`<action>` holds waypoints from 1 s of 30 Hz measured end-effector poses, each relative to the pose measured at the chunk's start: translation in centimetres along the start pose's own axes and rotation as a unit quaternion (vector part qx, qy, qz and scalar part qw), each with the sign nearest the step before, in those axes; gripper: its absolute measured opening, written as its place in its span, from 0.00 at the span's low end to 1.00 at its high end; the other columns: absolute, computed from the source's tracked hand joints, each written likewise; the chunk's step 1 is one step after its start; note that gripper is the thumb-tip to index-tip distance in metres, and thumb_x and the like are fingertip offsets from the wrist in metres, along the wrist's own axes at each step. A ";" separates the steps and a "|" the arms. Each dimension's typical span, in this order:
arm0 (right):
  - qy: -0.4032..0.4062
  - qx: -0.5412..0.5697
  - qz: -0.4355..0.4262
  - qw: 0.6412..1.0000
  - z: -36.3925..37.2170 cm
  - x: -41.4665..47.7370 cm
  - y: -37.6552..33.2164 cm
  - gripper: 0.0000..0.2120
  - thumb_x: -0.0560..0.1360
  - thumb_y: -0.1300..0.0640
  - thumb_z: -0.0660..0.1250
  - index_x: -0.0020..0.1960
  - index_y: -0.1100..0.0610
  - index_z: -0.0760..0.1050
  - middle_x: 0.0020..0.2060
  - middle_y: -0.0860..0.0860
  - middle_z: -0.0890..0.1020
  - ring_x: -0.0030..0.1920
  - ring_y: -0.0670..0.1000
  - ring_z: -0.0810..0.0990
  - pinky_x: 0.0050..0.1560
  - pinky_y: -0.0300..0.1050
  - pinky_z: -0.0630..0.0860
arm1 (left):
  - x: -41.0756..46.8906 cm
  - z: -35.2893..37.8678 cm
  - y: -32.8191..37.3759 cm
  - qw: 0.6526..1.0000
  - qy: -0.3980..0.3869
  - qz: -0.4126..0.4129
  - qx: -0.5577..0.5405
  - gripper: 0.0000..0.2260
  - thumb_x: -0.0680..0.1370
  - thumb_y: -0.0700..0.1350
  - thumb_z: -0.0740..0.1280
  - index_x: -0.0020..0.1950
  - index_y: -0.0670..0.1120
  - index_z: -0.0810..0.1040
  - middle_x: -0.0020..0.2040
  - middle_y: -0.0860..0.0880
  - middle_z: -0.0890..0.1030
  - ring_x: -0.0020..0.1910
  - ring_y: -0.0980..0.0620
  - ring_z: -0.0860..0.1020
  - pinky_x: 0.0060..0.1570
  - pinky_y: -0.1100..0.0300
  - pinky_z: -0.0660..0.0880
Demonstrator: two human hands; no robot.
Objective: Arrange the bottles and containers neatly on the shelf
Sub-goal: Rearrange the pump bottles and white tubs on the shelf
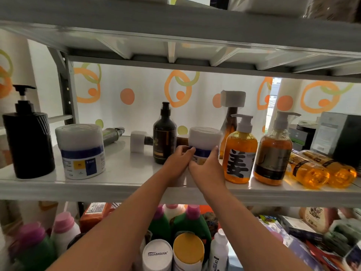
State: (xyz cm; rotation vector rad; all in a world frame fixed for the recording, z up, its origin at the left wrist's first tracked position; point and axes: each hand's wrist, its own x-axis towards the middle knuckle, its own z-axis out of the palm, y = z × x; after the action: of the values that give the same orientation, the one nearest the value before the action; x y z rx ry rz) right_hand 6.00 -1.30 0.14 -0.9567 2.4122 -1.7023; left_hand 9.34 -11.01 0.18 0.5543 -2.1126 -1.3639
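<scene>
A white tub with a blue band (204, 140) stands mid-shelf on the white shelf (125, 184). My left hand (178, 160) and my right hand (208, 169) both clasp its lower part, so its label is mostly hidden. A matching tub (82, 151) stands at the left beside a black pump bottle (27, 141). Just left of the held tub is a dark brown pump bottle (164, 135). To the right stand two orange pump bottles (239, 155) (273, 153). Two orange bottles (322, 170) lie on their sides at the far right.
A grey bottle (113, 134) and a white-capped bottle (139, 141) lie at the back. A tall brown bottle with a white cap (232, 106) stands behind the orange ones. Dark boxes (340, 133) fill the right end. The lower shelf holds crowded bottles (187, 227).
</scene>
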 end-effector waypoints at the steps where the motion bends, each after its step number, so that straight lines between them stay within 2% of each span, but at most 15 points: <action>1: -0.004 0.010 -0.002 1.000 -0.3 -0.5 -0.3 0.39 0.74 0.55 0.66 0.76 0.50 0.45 0.68 0.54 0.68 0.65 0.55 0.71 0.62 0.52 0.75 | -0.3 -0.2 0.0 1.000 0.004 0.001 0.002 0.22 0.79 0.56 0.58 0.69 0.47 0.65 0.62 0.46 0.76 0.60 0.48 0.75 0.64 0.47 0.71; 4: -0.008 0.049 0.011 0.999 -0.9 -1.5 -0.5 0.38 0.71 0.58 0.69 0.74 0.54 0.52 0.62 0.52 0.72 0.60 0.53 0.74 0.58 0.47 0.75 | -1.2 -0.9 -0.2 0.999 -0.010 0.028 0.021 0.24 0.75 0.56 0.65 0.69 0.48 0.66 0.61 0.48 0.77 0.60 0.49 0.76 0.62 0.48 0.72; 7: -0.001 0.053 0.047 0.997 -1.0 -1.4 0.0 0.36 0.68 0.59 0.72 0.71 0.54 0.57 0.65 0.56 0.69 0.62 0.56 0.73 0.60 0.51 0.75 | -1.7 -1.1 -0.3 0.994 -0.028 0.035 0.096 0.30 0.71 0.51 0.72 0.70 0.48 0.66 0.62 0.49 0.76 0.62 0.51 0.74 0.63 0.51 0.72; 10: -0.010 0.017 0.064 0.998 -0.7 -1.2 0.6 0.34 0.68 0.61 0.70 0.70 0.55 0.59 0.65 0.57 0.69 0.63 0.57 0.72 0.61 0.53 0.75 | -2.3 -0.6 0.2 0.995 -0.026 0.028 0.094 0.31 0.72 0.44 0.72 0.71 0.48 0.63 0.61 0.52 0.74 0.61 0.54 0.71 0.62 0.56 0.69; 14: -0.018 0.012 0.064 0.998 -0.9 -0.8 0.9 0.21 0.70 0.62 0.68 0.63 0.56 0.69 0.54 0.56 0.79 0.54 0.56 0.78 0.51 0.48 0.77 | -2.5 0.2 0.1 0.995 0.011 0.031 0.092 0.31 0.73 0.43 0.70 0.72 0.47 0.59 0.67 0.47 0.73 0.66 0.48 0.71 0.64 0.53 0.69; 18: -0.017 0.048 0.088 0.995 -1.2 -0.8 0.5 0.25 0.71 0.63 0.68 0.65 0.56 0.65 0.58 0.55 0.77 0.57 0.55 0.76 0.57 0.51 0.76 | -2.7 0.3 -0.3 0.993 0.038 0.049 0.103 0.29 0.73 0.44 0.71 0.71 0.47 0.62 0.66 0.46 0.74 0.65 0.48 0.73 0.61 0.56 0.69; 22: -0.018 0.070 0.085 0.994 -1.1 -1.2 0.6 0.27 0.71 0.63 0.69 0.66 0.56 0.63 0.60 0.55 0.76 0.58 0.55 0.76 0.57 0.49 0.76 | -3.2 -0.1 -0.7 0.991 0.063 0.070 0.100 0.28 0.73 0.44 0.71 0.70 0.47 0.64 0.65 0.47 0.75 0.63 0.50 0.74 0.56 0.62 0.68; 26: -0.006 0.081 0.065 0.995 -0.7 -2.0 0.7 0.25 0.73 0.60 0.68 0.66 0.54 0.63 0.62 0.53 0.75 0.59 0.54 0.75 0.59 0.50 0.76 | -3.9 -0.8 -0.9 0.983 0.092 0.104 0.120 0.30 0.71 0.48 0.73 0.70 0.49 0.64 0.65 0.49 0.75 0.58 0.57 0.73 0.52 0.65 0.68; 30: 0.019 0.094 0.045 0.994 0.0 -3.0 0.2 0.24 0.73 0.59 0.68 0.66 0.53 0.64 0.62 0.53 0.76 0.60 0.54 0.76 0.58 0.49 0.75 | -4.9 -1.8 -1.3 0.972 0.132 0.133 0.140 0.32 0.69 0.54 0.73 0.70 0.50 0.65 0.63 0.50 0.77 0.58 0.55 0.76 0.52 0.65 0.69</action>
State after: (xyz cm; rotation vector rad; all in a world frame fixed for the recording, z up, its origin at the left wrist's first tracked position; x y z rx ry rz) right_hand 8.32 0.25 -0.94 -0.7865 2.2297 -1.8904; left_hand 14.29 -9.75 -1.62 0.5084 -2.0802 -0.8020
